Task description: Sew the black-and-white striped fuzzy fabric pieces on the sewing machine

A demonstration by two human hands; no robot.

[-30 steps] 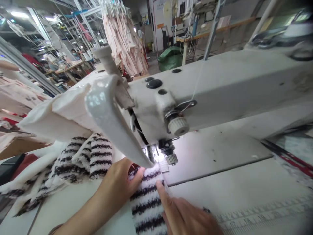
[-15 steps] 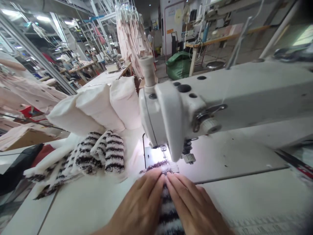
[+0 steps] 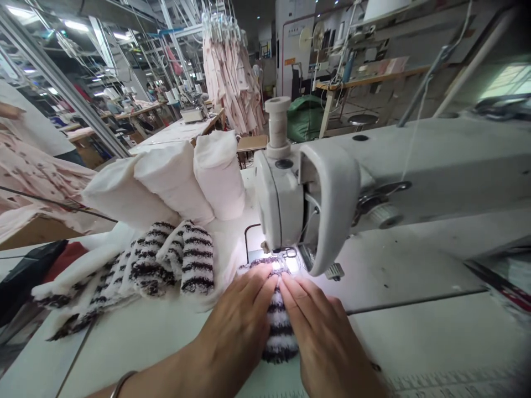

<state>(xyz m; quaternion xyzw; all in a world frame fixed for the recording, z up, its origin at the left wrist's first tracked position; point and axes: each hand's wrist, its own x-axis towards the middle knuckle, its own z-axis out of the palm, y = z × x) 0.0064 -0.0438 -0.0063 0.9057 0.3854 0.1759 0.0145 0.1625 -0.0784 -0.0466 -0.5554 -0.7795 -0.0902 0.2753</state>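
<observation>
A black-and-white striped fuzzy fabric piece [image 3: 279, 326] lies on the sewing table [image 3: 415, 342], its far end under the needle of a white sewing machine [image 3: 315, 204]. My left hand [image 3: 240, 326] lies flat on the left side of the piece, fingers stretched toward the needle. My right hand [image 3: 321, 331] lies flat on its right side, fingers together and pointing the same way. The fingertips of both hands nearly meet just before the lit presser foot [image 3: 286, 255].
A heap of striped pieces [image 3: 166, 262] lies to the left, with folded white fabric rolls [image 3: 174, 182] behind it. A thread spool [image 3: 277, 124] stands on the machine head. A printed ruler [image 3: 448, 381] runs along the table's near edge. Hanging pink garments [image 3: 234, 72] and other workstations fill the background.
My hands came together flat on the striped piece and slid with it toward the needle; less of the piece shows near me. The view has shifted right around the machine head.
</observation>
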